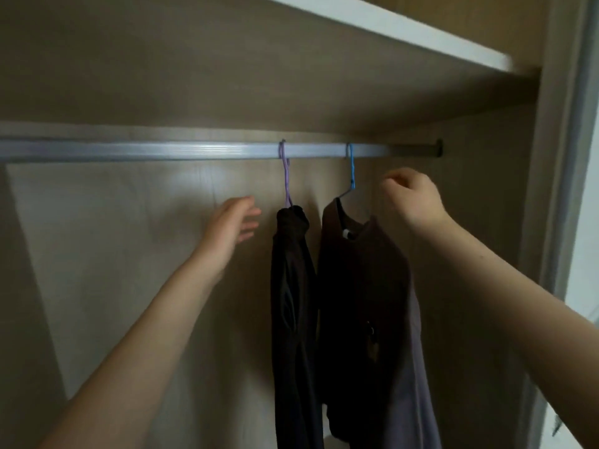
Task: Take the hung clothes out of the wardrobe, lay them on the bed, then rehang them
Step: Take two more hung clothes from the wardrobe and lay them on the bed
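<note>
Two dark garments hang from a silver rail (162,151) inside the wardrobe. The left garment (293,303) is black and hangs on a purple hanger (286,176). The right garment (366,303) is dark brown with a greyish side and hangs on a blue hanger (351,170). My left hand (231,226) is raised to the left of the black garment, fingers spread, touching nothing. My right hand (411,199) is up at the right of the blue hanger, fingers curled loosely, and nothing shows in its grasp.
A white shelf (405,30) runs above the rail. The wardrobe's right side frame (557,189) stands close to my right arm. The rail left of the purple hanger carries nothing, and the beige back panel (113,254) shows behind it.
</note>
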`<state>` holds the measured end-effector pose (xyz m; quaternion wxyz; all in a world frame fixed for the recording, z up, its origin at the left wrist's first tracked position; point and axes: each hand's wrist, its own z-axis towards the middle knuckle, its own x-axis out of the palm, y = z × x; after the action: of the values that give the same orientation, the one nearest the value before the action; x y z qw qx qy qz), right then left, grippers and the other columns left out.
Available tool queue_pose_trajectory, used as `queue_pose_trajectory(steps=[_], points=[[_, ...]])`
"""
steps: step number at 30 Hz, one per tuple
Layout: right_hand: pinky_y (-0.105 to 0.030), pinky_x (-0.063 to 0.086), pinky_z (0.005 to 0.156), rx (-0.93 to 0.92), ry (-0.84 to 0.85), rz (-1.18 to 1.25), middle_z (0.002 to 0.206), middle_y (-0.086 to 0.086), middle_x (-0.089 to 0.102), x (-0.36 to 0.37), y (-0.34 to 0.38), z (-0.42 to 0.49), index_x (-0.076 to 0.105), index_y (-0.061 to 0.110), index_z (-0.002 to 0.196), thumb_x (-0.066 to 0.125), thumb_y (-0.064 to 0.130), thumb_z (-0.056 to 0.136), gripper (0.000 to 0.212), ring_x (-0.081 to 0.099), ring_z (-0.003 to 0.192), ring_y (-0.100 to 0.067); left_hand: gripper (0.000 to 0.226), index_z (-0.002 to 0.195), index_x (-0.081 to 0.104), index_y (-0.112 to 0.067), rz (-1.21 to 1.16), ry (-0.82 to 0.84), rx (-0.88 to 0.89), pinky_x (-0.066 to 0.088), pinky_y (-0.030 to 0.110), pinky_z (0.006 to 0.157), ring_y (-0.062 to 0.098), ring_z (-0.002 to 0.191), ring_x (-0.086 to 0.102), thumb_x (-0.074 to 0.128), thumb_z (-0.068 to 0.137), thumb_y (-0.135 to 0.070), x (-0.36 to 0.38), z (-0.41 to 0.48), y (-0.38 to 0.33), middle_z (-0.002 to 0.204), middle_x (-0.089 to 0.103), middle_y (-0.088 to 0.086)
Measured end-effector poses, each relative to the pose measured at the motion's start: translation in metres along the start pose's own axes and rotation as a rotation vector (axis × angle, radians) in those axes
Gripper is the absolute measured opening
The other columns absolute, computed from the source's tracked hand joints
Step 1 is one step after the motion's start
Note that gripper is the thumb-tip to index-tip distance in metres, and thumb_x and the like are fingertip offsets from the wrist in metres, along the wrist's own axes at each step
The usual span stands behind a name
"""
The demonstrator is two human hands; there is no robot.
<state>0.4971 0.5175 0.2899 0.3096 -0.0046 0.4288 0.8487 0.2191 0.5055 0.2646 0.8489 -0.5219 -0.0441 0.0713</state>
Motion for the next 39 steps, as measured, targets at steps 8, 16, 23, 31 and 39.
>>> queue_pose_trajectory(steps=[8, 16, 23, 31, 39], points=[[-0.025, 0.045, 0.043, 0.392, 0.251, 0.137, 0.046, -0.014, 0.054, 0.060, -0.020, 0.065, 0.050, -0.004, 0.066, 0.053, -0.004, 0.086, 0.020, 0.052, 0.036, -0.022, 0.013, 0.099, 0.060, 0.001, -0.155, 0.180, -0.231, 0.054, 0.027, 0.061, 0.013, 0.057, 0.068, 0.051, 0.094, -0.006, 0.049, 0.052, -0.013, 0.073, 0.070, 0.007], [-0.014, 0.022, 0.028, 0.478, 0.198, 0.290, 0.055, -0.007, 0.041, 0.082, -0.019, 0.074, 0.052, -0.002, 0.066, 0.033, 0.000, 0.097, 0.037, 0.032, 0.024, -0.009, 0.039, 0.069, 0.044, -0.004, -0.767, 0.181, -0.514, 0.020, 0.014, 0.022, 0.003, 0.016, 0.026, 0.024, 0.102, -0.005, 0.061, 0.082, -0.005, 0.027, 0.034, -0.004], [-0.014, 0.023, 0.028, 0.371, 0.173, 0.272, 0.057, -0.006, 0.039, 0.077, 0.017, 0.085, 0.052, 0.001, 0.068, 0.033, 0.006, 0.097, 0.036, 0.031, 0.030, -0.011, 0.037, 0.070, 0.043, -0.004, -0.647, 0.270, -0.412, 0.017, 0.013, 0.022, 0.003, 0.017, 0.024, 0.023, 0.100, -0.003, 0.051, 0.088, -0.032, 0.028, 0.032, -0.005], [-0.014, 0.017, 0.027, 0.409, 0.245, 0.386, 0.038, 0.003, 0.035, 0.041, 0.028, 0.041, 0.051, 0.001, 0.074, 0.031, 0.004, 0.098, 0.031, 0.025, 0.025, -0.004, 0.032, 0.081, 0.051, 0.001, -0.422, 0.409, -0.233, 0.019, 0.011, 0.025, 0.000, 0.023, 0.026, 0.026, 0.099, 0.000, 0.016, 0.049, -0.040, 0.035, 0.035, -0.006], [-0.014, 0.016, 0.029, 0.485, 0.248, 0.354, 0.049, 0.004, 0.028, -0.016, 0.016, -0.078, 0.053, 0.003, 0.078, 0.037, 0.004, 0.096, 0.023, 0.022, 0.034, -0.004, 0.031, 0.086, 0.057, 0.000, -0.187, 0.580, -0.167, 0.021, 0.009, 0.028, 0.000, 0.026, 0.024, 0.028, 0.098, 0.000, -0.012, -0.027, -0.004, 0.041, 0.033, -0.006]])
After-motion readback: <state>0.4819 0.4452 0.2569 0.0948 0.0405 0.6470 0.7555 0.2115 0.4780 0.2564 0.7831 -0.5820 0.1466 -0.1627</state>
